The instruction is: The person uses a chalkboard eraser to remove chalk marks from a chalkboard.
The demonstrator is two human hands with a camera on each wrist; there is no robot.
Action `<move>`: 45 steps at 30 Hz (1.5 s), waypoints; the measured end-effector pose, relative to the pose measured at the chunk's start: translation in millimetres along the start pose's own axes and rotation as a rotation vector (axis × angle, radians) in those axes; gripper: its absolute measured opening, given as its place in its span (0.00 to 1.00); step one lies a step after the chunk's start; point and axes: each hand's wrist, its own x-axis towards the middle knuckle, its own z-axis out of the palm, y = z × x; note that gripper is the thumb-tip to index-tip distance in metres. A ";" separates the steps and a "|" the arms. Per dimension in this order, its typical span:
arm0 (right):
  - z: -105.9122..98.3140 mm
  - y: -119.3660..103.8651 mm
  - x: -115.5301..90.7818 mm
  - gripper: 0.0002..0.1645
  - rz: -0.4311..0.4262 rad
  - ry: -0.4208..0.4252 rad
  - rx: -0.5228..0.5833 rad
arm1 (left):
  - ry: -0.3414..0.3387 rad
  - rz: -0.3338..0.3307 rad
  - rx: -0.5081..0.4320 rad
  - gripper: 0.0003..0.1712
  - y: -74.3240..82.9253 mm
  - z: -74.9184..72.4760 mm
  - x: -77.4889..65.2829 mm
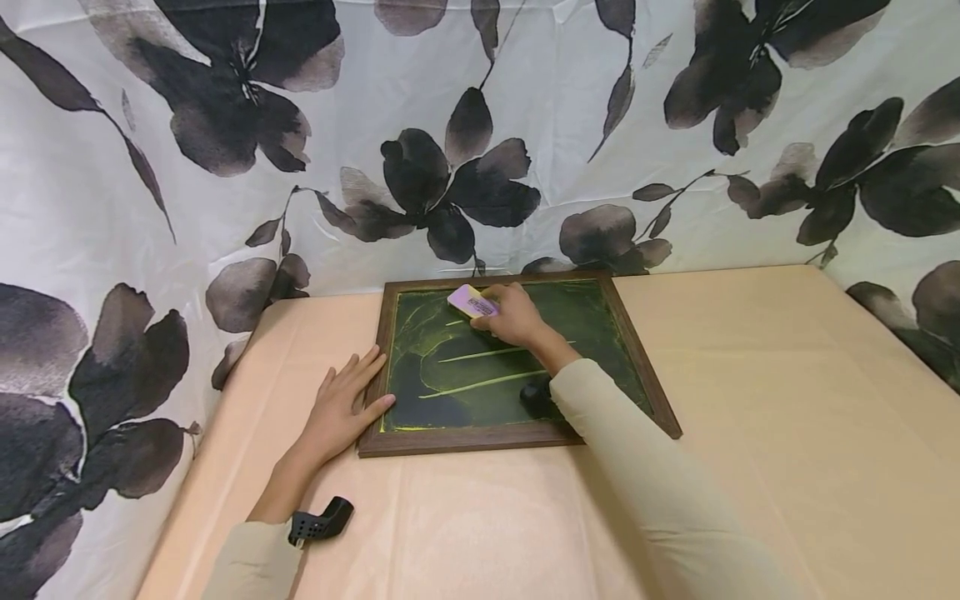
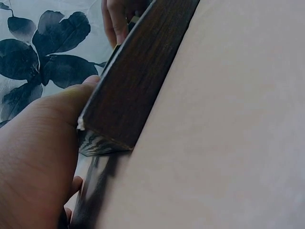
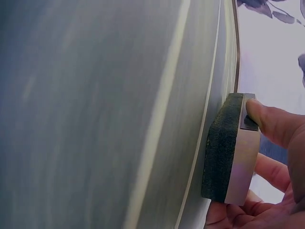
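A framed chalkboard [image 1: 480, 408] lies on the table, marked with yellow chalk lines and smears. My right hand [image 1: 516, 315] grips a chalkboard eraser [image 1: 471, 301] near the board's far edge. In the right wrist view, the eraser [image 3: 223, 152] shows a dark felt side against the board and a pale back, with the thumb on a dark label. My left hand [image 1: 347, 408] is spread on the board's left frame edge, its thumb over the wood. The left wrist view shows that hand [image 2: 43, 148] beside the brown frame [image 2: 138, 71].
A peach cloth [image 1: 787, 400] covers the table around the board. Behind and to the left hangs a white curtain [image 1: 570, 108] with dark flowers. A black wrist device [image 1: 322, 522] is strapped at the left cuff; another dark one [image 1: 536, 398] shows by the right cuff.
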 end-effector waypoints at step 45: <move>-77.6 89.6 -37.2 0.37 0.006 -0.016 -0.134 | -0.004 -0.004 0.000 0.40 -0.7 0.1 -2.5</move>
